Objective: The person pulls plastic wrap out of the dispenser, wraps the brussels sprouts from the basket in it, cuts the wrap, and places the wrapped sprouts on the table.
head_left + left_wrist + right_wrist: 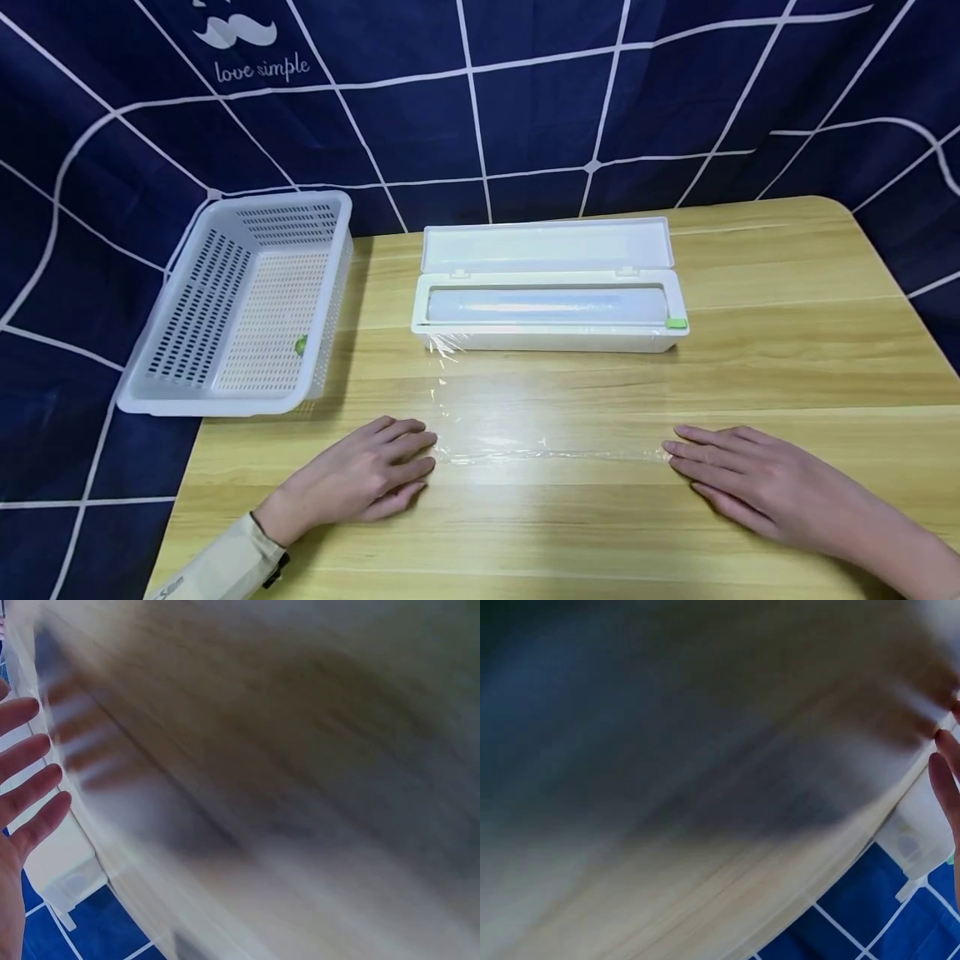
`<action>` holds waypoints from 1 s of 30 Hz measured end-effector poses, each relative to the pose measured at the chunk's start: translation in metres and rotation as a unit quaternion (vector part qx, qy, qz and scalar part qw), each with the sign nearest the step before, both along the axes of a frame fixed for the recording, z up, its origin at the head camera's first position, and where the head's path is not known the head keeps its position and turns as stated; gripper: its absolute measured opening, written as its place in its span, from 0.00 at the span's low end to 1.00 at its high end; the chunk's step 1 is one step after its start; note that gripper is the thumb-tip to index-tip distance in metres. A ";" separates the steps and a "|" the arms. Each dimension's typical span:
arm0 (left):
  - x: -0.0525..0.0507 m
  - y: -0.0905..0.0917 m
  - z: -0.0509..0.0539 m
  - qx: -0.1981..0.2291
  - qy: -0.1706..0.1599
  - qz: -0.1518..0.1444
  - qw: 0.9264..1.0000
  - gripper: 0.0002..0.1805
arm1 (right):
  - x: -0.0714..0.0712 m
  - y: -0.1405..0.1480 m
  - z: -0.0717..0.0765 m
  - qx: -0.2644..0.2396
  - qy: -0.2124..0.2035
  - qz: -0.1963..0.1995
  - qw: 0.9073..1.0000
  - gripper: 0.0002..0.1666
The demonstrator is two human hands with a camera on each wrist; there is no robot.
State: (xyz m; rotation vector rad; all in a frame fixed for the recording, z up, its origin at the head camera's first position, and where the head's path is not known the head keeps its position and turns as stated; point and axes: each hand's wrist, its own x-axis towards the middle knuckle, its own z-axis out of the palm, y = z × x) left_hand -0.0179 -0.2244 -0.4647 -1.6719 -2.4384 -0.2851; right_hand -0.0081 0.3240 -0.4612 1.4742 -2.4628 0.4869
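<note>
A white cling film box (547, 342) stands on the table with its lid (547, 247) tipped back. Inside lies a roll of clear film (547, 306), and a sheet of cling film (540, 417) stretches from it toward me, ending in a crinkled edge. My left hand (375, 471) is palm down at the left end of that edge, its fingers loosely extended. At the other end, the fingertips of my right hand (750, 479) touch the film, fingers nearly straight. Both wrist views show spread fingers (26, 754) just over the wood; whether the film is pinched underneath is hidden.
A white slotted basket (210, 407) stands at the table's left edge with a small green item (301, 345) at its right side. A green slider (677, 322) sits on the box's front right corner. Dark blue checked cloth (540, 117) hangs behind the wooden table (810, 350).
</note>
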 end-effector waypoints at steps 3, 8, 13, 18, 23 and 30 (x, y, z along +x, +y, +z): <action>-0.002 0.000 0.003 0.031 -0.008 0.016 0.999 0.19 | -0.009 -0.005 0.002 -0.051 0.013 -0.006 0.999 0.28; -0.011 -0.001 0.011 0.117 -0.006 0.047 0.992 0.18 | -0.025 -0.014 0.009 -0.115 0.030 -0.053 0.992 0.30; -0.020 -0.001 0.020 0.206 0.006 0.059 0.977 0.16 | -0.036 -0.020 0.016 -0.104 -0.004 -0.162 0.981 0.36; -0.033 -0.001 0.028 0.283 0.023 0.064 0.957 0.17 | -0.048 -0.025 0.021 -0.096 -0.082 -0.270 0.954 0.40; -0.043 -0.006 0.033 0.340 0.004 0.101 0.935 0.17 | -0.059 -0.028 0.021 -0.127 -0.138 -0.306 0.933 0.46; -0.050 -0.020 0.041 0.370 -0.056 0.154 0.914 0.16 | -0.073 -0.036 0.023 -0.141 -0.192 -0.315 0.919 0.46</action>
